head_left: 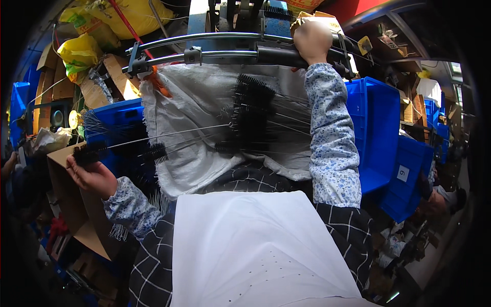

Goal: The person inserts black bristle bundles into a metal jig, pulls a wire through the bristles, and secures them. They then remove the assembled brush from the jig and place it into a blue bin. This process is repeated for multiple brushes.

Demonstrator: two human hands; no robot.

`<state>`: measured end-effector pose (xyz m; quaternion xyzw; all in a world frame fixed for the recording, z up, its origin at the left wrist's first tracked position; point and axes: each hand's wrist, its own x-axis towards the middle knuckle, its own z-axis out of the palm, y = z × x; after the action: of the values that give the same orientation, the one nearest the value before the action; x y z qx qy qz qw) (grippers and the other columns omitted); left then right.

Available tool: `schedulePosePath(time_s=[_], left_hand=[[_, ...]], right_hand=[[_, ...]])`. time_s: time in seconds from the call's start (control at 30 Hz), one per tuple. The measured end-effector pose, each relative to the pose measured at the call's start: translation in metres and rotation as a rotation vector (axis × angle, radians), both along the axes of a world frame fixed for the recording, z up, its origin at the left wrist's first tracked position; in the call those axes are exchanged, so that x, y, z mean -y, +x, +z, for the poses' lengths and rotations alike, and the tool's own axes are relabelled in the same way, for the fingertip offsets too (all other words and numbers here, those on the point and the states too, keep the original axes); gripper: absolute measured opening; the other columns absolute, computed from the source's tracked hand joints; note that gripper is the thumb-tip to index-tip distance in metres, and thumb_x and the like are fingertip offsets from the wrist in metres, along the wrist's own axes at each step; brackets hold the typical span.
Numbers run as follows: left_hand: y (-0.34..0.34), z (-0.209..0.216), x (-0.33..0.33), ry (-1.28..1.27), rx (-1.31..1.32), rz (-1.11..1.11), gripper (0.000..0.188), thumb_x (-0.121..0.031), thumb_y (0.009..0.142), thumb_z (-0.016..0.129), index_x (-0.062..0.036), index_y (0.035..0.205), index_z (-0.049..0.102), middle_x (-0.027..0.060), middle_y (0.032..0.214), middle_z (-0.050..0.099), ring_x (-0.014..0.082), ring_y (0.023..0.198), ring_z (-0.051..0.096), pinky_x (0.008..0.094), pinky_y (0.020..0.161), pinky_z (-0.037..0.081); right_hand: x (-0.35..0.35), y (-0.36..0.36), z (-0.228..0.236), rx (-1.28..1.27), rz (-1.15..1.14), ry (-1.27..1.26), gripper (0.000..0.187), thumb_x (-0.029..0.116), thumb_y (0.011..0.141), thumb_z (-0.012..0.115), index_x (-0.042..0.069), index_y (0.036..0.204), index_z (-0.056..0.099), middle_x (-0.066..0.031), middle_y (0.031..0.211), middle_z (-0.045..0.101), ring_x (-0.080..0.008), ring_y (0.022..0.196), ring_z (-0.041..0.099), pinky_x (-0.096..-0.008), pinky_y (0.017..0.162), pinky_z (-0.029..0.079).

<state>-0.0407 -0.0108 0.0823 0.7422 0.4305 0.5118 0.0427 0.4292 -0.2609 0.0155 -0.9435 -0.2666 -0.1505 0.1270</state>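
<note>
Now my left hand (92,176) has its grip clamped on a black wire-stemmed brush (89,152), out beside the blue crate (115,115). My right hand (312,41) grips the machine's black lever handle (279,55) above the brush pile (253,115) on the white sack (194,107).

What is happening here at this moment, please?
A person in a flowered blouse sits at a machine with brushes. The left hand holds a black wire-handled brush out to the side, over a cardboard box. The right hand reaches up and grips the black lever of the machine. More black brushes lie in a heap on a white sack spread across the lap. Blue plastic crates stand on both sides.
</note>
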Motion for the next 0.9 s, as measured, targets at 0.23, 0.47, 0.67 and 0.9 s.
schedulePosePath(time_s=[0.23, 0.47, 0.67, 0.9], left_hand=[[0.016, 0.0, 0.006, 0.185, -0.262, 0.006, 0.031, 0.003, 0.077, 0.053, 0.0056, 0.108, 0.048, 0.0173, 0.108, 0.046, 0.0237, 0.094, 0.052, 0.0283, 0.076, 0.046], [0.002, 0.011, 0.006, 0.101, -0.091, 0.011, 0.029, 0.002, 0.082, 0.047, 0.0054, 0.111, 0.046, 0.0148, 0.106, 0.046, 0.0197, 0.093, 0.052, 0.0262, 0.078, 0.046], [0.008, 0.016, 0.008, -0.17, 0.406, -0.13, 0.026, -0.01, 0.086, 0.046, 0.0063, 0.107, 0.047, 0.0125, 0.104, 0.047, 0.0153, 0.091, 0.052, 0.0239, 0.075, 0.047], [0.029, 0.019, 0.011, -0.375, 0.829, -0.298, 0.025, -0.015, 0.086, 0.049, 0.0038, 0.102, 0.048, 0.0099, 0.092, 0.053, 0.014, 0.084, 0.055, 0.0233, 0.072, 0.048]], right_hand=[[-0.015, -0.013, 0.006, -0.077, 0.032, 0.106, 0.04, 0.022, 0.075, 0.053, 0.01, 0.114, 0.05, -0.0082, 0.105, 0.055, -0.0253, 0.099, 0.051, -0.0448, 0.082, 0.032], [-0.041, -0.028, 0.003, -0.086, 0.064, 0.128, 0.042, 0.022, 0.075, 0.051, 0.008, 0.114, 0.05, -0.0112, 0.107, 0.054, -0.0272, 0.099, 0.051, -0.044, 0.081, 0.036], [-0.057, -0.038, 0.003, -0.055, 0.058, 0.142, 0.037, 0.019, 0.074, 0.053, 0.009, 0.109, 0.052, -0.0085, 0.102, 0.055, -0.025, 0.095, 0.052, -0.0446, 0.081, 0.032], [-0.09, -0.06, 0.007, -0.032, 0.044, 0.137, 0.025, 0.016, 0.076, 0.053, 0.008, 0.099, 0.055, -0.0058, 0.096, 0.056, -0.0227, 0.089, 0.053, -0.0433, 0.076, 0.032]])
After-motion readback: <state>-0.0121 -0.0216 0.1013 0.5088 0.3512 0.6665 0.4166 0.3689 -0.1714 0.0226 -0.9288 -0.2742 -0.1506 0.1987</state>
